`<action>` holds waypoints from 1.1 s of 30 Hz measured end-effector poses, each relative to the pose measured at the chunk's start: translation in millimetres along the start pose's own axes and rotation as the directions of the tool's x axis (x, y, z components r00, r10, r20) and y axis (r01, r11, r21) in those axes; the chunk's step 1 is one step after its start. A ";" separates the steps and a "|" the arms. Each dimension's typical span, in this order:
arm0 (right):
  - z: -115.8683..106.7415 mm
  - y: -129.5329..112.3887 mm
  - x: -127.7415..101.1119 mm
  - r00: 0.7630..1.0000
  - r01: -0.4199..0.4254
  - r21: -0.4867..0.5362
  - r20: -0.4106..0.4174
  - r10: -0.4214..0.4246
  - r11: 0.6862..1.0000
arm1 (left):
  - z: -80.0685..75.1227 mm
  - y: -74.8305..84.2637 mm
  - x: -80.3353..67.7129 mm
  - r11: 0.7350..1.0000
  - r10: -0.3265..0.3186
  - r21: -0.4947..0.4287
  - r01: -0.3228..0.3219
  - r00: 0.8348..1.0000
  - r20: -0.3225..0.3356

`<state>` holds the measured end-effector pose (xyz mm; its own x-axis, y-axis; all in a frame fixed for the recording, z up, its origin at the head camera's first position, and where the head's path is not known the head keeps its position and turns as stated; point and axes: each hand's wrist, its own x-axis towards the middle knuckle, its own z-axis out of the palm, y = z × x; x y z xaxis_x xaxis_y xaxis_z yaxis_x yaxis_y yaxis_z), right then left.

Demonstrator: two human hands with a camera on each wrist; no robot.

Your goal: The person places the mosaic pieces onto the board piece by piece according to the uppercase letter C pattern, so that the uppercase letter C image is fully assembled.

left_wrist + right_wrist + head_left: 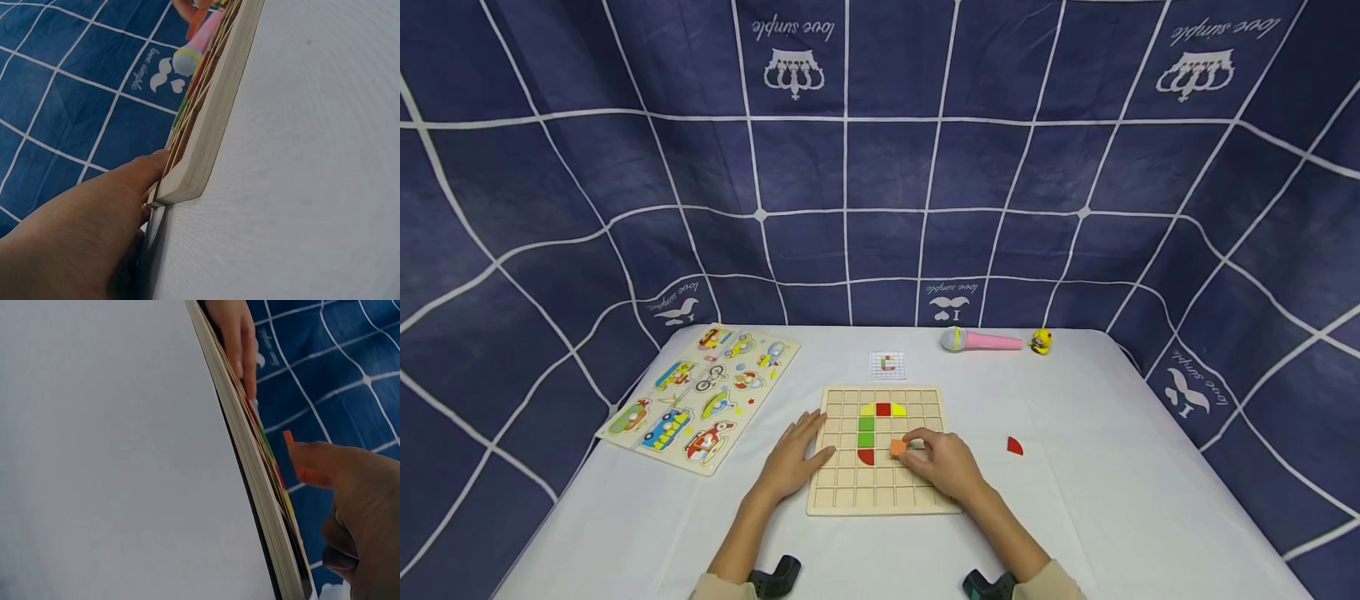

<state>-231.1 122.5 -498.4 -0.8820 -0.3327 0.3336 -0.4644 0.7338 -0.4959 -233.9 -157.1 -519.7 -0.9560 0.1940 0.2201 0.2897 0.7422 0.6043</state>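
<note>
A wooden grid board (850, 500) lies flat on the white table. My right hand (951, 465) pinches an orange square tile (898, 448) between thumb and fingertips, close over the board's middle. In the right wrist view, the tile's orange edge (288, 436) shows at the thumb tip. My left hand (792, 460) rests at the board's left edge, its thumb on the grid. On the board sit two green squares (866, 432), a red square (883, 409) between two yellow quarter-rounds (898, 410), and a red quarter-round (867, 457) below the green.
Right of the board lies a loose red quarter-round piece (1015, 446). Behind the board is a small pattern card (887, 365). A pink microphone (992, 341) and a yellow figurine (1041, 341) stand at the back right. A vehicle puzzle board (692, 417) lies left.
</note>
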 end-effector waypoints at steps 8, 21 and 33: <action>12.9 -10.8 3.8 0.997 0.057 -0.063 0.056 -0.053 0.996 | -0.4 1.6 1.2 1.000 -0.007 0.007 0.007 1.000 0.010; 8.8 -7.7 -2.9 0.999 0.021 -0.058 0.047 -0.018 0.998 | 0.3 1.4 0.6 1.000 -0.008 0.004 0.008 1.000 0.020; -42.8 40.9 -30.8 0.989 -0.116 -0.077 -0.106 0.108 0.990 | -1.4 -0.8 1.2 1.000 -0.025 0.017 0.025 0.998 0.051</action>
<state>-219.5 188.1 -494.6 -0.9135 -0.1870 0.3613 -0.3510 0.8112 -0.4677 -235.3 -158.3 -518.8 -0.9642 0.2077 0.1651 0.2653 0.7576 0.5964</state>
